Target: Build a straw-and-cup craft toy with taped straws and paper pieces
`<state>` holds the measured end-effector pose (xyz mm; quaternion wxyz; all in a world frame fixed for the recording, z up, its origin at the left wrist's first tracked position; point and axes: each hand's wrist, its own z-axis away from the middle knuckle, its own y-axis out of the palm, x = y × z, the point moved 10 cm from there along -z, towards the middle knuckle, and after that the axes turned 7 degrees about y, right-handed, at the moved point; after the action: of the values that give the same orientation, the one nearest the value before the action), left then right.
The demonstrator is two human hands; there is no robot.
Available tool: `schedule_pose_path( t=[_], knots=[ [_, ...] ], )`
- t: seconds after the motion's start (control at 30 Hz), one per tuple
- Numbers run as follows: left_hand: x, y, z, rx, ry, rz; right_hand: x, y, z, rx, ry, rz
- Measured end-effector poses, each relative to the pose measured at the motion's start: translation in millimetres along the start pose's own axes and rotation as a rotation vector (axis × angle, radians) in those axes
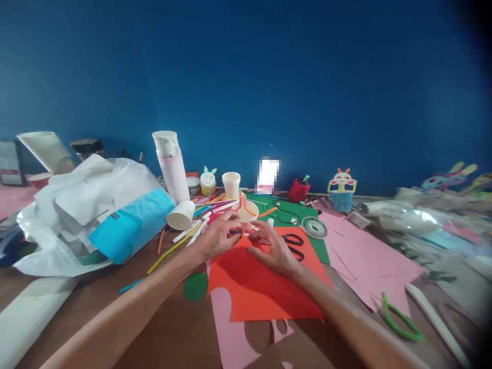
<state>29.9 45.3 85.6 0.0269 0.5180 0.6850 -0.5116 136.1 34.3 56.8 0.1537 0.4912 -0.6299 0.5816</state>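
Observation:
My left hand (218,238) is bent, fingers curled by the near left side of a white paper cup (249,219). An orange pipe cleaner (243,201) stands up in the cup, and another orange piece (268,212) sticks out to its right. Whatever the left fingertips pinch is too small to make out. Over a red-orange paper sheet (269,292), my right hand (273,252) has its thumb apart from its curved fingers, close to the cup's near side. Black-handled scissors (294,240) lie just beyond the right hand, partly hidden by it.
At left are a plastic bag of paper (88,205), a tipped paper cup (181,215) and a tall bottle (171,169). Markers lie behind the left hand. On the right are a tape roll (313,227), pink paper (369,256) and a green pipe cleaner (402,322).

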Motion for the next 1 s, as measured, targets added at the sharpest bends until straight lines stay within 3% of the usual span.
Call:
schedule_pose_path(
  t=[0.13,0.33,0.5,0.77,1.0],
  knots=[
    [1,-5.1,-2,-0.005,0.003,-0.018,5,-9,1,-0.045,-0.051,0.026],
    [5,-2.7,-2,0.020,-0.001,-0.044,10,-21,0,-0.216,-0.135,0.201],
    [1,-1.2,-2,0.044,0.013,-0.047,14,-26,0,-0.256,-0.163,0.202],
    [-11,-20.7,-6,0.034,0.008,-0.084,27,-63,-2,-0.293,-0.067,-0.071],
    [-28,-8.2,-2,0.135,-0.023,-0.081,-11,-81,-10,-0.416,0.147,-0.433]
  ],
)
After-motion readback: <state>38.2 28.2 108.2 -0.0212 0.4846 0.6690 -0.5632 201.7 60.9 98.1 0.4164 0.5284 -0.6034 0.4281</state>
